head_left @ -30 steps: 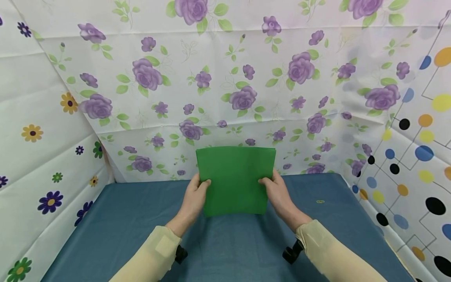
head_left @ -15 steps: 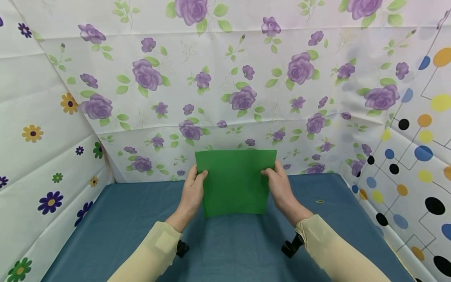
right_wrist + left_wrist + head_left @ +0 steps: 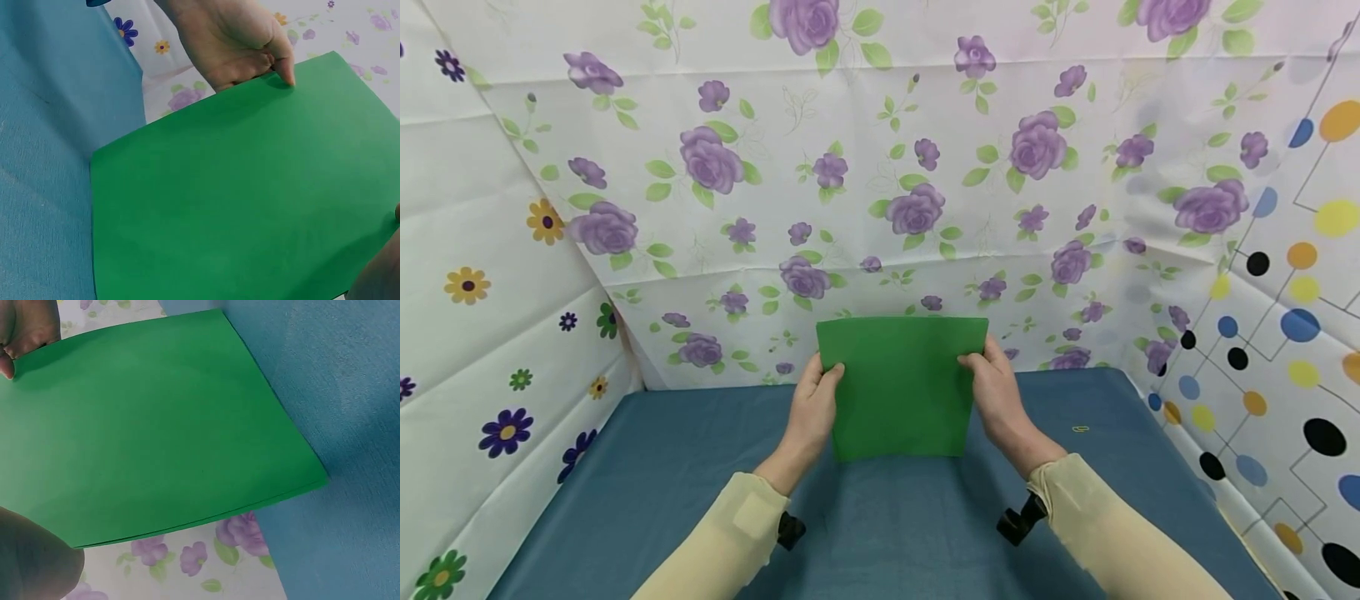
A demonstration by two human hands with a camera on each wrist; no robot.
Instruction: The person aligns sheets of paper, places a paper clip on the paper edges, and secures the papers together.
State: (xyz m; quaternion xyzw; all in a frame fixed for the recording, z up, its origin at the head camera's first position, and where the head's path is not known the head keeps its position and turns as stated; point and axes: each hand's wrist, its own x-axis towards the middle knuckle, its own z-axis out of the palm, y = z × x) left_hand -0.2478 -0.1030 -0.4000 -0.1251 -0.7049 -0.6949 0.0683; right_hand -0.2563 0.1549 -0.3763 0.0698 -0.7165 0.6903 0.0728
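Observation:
Green paper (image 3: 901, 387), more than one layer thick along its edge in the left wrist view, stands upright with its lower edge at the blue table. My left hand (image 3: 812, 408) pinches its left side, thumb on the near face and fingers behind. On the opposite side my right hand (image 3: 998, 400) holds it the same way. The paper's face (image 3: 150, 431) is plain, and it bows slightly between the hands. In the right wrist view the left hand (image 3: 234, 40) grips the upper edge, its fingers mostly hidden behind the paper.
A yellow paper clip (image 3: 1080, 429) lies on the blue tabletop (image 3: 700, 483), right of the paper. A white cloth with purple flowers (image 3: 917, 208) hangs behind the table. Patterned cloths (image 3: 497, 358) flank it on both sides.
Both hands have shifted a little higher along the paper's sides. The paper's top edge has dropped slightly, and its lower edge stays in nearly the same place.

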